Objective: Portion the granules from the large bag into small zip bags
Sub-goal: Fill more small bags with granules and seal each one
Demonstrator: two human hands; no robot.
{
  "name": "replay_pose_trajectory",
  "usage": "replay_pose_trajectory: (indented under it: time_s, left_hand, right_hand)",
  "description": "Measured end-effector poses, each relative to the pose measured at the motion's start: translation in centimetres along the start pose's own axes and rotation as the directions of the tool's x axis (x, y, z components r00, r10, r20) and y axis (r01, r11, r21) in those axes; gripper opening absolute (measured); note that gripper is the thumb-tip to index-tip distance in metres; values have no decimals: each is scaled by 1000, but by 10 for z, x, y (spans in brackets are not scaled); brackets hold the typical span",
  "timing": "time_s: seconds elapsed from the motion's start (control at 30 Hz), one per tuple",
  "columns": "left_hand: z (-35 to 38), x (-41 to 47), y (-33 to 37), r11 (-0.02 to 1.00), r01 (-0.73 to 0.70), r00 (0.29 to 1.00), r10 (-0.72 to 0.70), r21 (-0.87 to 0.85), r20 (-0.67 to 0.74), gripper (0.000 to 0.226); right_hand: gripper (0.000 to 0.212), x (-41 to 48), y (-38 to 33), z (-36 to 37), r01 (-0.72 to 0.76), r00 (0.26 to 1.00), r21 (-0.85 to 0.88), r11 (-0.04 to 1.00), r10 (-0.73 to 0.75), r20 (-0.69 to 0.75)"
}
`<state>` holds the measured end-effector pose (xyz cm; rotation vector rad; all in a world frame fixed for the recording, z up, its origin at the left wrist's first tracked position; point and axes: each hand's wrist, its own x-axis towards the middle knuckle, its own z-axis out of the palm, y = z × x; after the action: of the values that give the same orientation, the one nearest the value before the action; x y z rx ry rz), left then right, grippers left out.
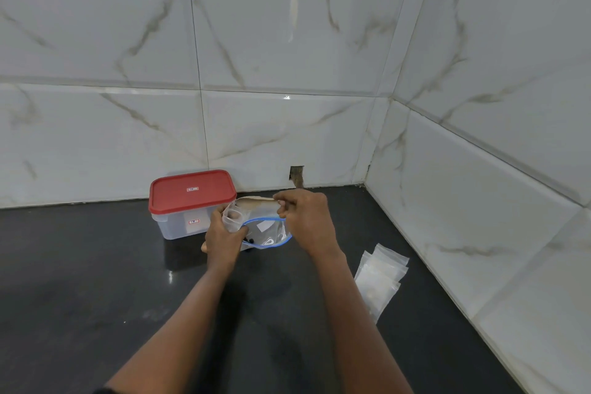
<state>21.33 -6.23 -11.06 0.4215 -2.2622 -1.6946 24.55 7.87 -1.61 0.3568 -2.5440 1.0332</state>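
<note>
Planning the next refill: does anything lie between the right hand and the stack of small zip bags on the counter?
Nothing visible does. Only bare dark counter separates the right hand from the stack of small zip bags. That hand, though, is pinching the rim of the large bag.

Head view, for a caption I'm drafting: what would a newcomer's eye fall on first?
The red-lidded container stands out at the back of the dark counter. Right in front of it, the right hand pinches the top of the blue-zipped large bag while the left hand grips a small zip bag. More small bags lie fanned at right.
</note>
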Motion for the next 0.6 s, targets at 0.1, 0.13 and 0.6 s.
replay_pose_trajectory:
  time_s: [0.1,0.13,0.6]
  left_hand:
    - [-4,7,-6,1000,-7,1000,7,-10,-22,47]
    - [-5,8,-8,1000,-5,1000,5,-13,-28,46]
    - [-7,-3,-33,998,-1,998,-3,-66,-67,46]
  right_hand:
    - [28,5,5,-9,-132,991,-107,986,135,23]
    - [30,6,8,-10,-177,981,-147,973,186,54]
    - [31,-33,24,85,-521,848,-47,852,523,80]
